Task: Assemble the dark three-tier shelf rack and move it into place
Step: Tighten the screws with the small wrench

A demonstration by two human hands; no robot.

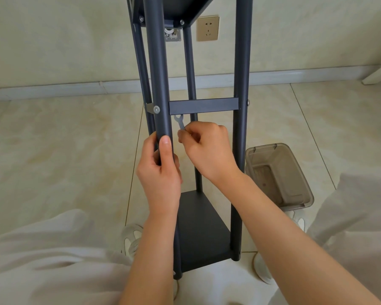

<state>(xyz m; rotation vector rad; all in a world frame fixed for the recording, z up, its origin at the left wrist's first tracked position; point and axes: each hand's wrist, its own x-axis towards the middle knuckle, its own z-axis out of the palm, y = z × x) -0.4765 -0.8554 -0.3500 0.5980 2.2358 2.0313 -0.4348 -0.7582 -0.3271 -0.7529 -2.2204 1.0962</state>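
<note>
The dark rack (pixel 240 62) stands upright on the tiled floor (pixel 53 139) between the person's knees, near the wall. Its metal tubes look stiff and smooth, probably light but tall and easy to tip, so I think a low hold around a post is the safest. The left hand (pixel 161 170) is wrapped around the front left post (pixel 155 62), thumb pointing up, while the right hand (pixel 207 148) pinches a small flat wrench (pixel 179 121) in curled fingers, its open end just under the middle crossbar (pixel 204 106).
</note>
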